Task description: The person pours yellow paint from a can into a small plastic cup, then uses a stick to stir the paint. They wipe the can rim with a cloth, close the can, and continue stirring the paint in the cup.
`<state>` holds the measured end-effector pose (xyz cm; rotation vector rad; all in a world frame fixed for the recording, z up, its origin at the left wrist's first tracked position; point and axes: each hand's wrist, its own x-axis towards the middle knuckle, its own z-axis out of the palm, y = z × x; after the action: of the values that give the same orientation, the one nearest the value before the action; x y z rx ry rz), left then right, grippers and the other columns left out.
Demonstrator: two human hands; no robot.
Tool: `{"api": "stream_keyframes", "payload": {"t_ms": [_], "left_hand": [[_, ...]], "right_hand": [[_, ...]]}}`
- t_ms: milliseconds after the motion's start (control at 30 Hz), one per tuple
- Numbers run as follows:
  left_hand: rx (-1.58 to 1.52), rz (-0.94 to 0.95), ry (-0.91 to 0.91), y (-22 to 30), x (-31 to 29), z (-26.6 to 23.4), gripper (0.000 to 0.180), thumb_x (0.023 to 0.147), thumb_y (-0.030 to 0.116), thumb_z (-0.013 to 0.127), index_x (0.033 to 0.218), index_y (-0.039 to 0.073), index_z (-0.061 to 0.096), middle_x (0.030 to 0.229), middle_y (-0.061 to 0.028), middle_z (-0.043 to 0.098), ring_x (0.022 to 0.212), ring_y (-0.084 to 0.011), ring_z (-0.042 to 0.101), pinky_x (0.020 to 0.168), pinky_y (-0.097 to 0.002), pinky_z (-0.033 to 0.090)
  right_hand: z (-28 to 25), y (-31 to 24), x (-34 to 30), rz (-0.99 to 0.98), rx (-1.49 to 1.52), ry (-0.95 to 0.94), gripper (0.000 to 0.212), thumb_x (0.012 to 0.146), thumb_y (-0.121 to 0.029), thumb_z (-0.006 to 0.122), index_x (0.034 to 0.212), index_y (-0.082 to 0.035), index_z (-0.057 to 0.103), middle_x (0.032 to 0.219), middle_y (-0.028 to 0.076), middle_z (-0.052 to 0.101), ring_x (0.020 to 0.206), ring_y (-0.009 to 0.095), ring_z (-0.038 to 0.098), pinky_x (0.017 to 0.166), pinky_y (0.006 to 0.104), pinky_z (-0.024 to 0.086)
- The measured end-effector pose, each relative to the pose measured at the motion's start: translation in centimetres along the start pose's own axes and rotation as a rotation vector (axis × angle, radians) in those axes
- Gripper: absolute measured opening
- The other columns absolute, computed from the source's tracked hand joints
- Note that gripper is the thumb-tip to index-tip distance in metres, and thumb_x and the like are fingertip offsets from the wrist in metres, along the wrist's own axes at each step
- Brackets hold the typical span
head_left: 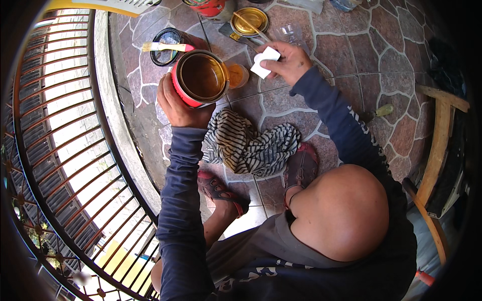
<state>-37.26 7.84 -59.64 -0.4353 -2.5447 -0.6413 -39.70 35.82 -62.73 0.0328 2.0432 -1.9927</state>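
Observation:
My left hand (183, 103) is wrapped round the side of an open red can (191, 98) with amber-brown liquid inside. A drip of the liquid marks the can's right rim. Just right of it stands a clear plastic cup (240, 76) holding some orange liquid, partly hidden by the can. My right hand (288, 62) pinches a small white square piece (264, 62) between thumb and fingers; its exact kind I cannot tell. A wooden stick (249, 25) lies over a golden can lid (253, 19), its lower end close to my right fingers.
A paintbrush (165, 47) rests across a dark open can (167, 37). Beside the lid lies a flat scraper (233, 34). A striped cloth (248, 143) sits between my feet. Metal railing (75, 118) curves along the left; a wooden frame (436, 145) stands right, over stone-patterned tiles.

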Motion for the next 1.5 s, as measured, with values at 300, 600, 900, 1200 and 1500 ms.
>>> {"api": "stream_keyframes", "payload": {"t_ms": [300, 600, 900, 1200, 1500], "left_hand": [[0.044, 0.041, 0.023, -0.4, 0.1, 0.0, 0.105, 0.058, 0.035, 0.093, 0.141, -0.001, 0.041, 0.133, -0.0247, 0.050, 0.122, -0.0425, 0.051, 0.105, -0.0505, 0.039], [0.081, 0.112, 0.042, -0.7, 0.3, 0.2, 0.104, 0.060, 0.040, 0.092, 0.141, -0.001, 0.041, 0.132, -0.0231, 0.052, 0.121, -0.0404, 0.052, 0.103, -0.0522, 0.037], [0.093, 0.136, 0.044, -0.3, 0.5, 0.5, 0.102, 0.062, 0.038, 0.092, 0.142, 0.000, 0.040, 0.132, -0.0219, 0.051, 0.123, -0.0400, 0.051, 0.102, -0.0524, 0.039], [0.101, 0.146, 0.062, -0.4, 0.6, 0.7, 0.100, 0.064, 0.040, 0.090, 0.142, 0.000, 0.041, 0.133, -0.0211, 0.052, 0.125, -0.0391, 0.051, 0.102, -0.0541, 0.036], [0.041, 0.047, 0.008, -0.5, 0.2, 0.5, 0.106, 0.058, 0.033, 0.094, 0.142, -0.001, 0.039, 0.133, -0.0232, 0.050, 0.122, -0.0415, 0.050, 0.105, -0.0508, 0.039]], "right_hand": [[2.2, -2.6, 3.1, -0.096, -0.037, -0.037, 0.030, 0.092, -0.009, 0.070, 0.120, 0.000, 0.066, 0.105, 0.011, 0.072, 0.081, 0.013, 0.070, 0.067, 0.0243, 0.058], [3.3, -4.1, 4.6, -0.177, -0.161, -0.061, 0.025, 0.091, -0.011, 0.071, 0.114, -0.002, 0.069, 0.097, 0.010, 0.074, 0.075, 0.014, 0.070, 0.067, 0.0266, 0.058], [3.4, -3.8, 5.3, -0.274, -0.325, -0.046, 0.023, 0.085, -0.016, 0.074, 0.108, -0.009, 0.072, 0.097, 0.012, 0.074, 0.092, 0.027, 0.072, 0.084, 0.0363, 0.056], [3.4, -3.8, 5.4, -0.327, -0.385, -0.064, 0.022, 0.091, -0.008, 0.071, 0.112, -0.004, 0.070, 0.095, 0.009, 0.074, 0.080, 0.015, 0.072, 0.065, 0.0289, 0.060], [3.3, -3.6, 5.9, -0.290, -0.323, -0.127, 0.023, 0.092, -0.007, 0.069, 0.115, -0.003, 0.068, 0.102, 0.010, 0.074, 0.090, 0.018, 0.073, 0.072, 0.0305, 0.062]]}}
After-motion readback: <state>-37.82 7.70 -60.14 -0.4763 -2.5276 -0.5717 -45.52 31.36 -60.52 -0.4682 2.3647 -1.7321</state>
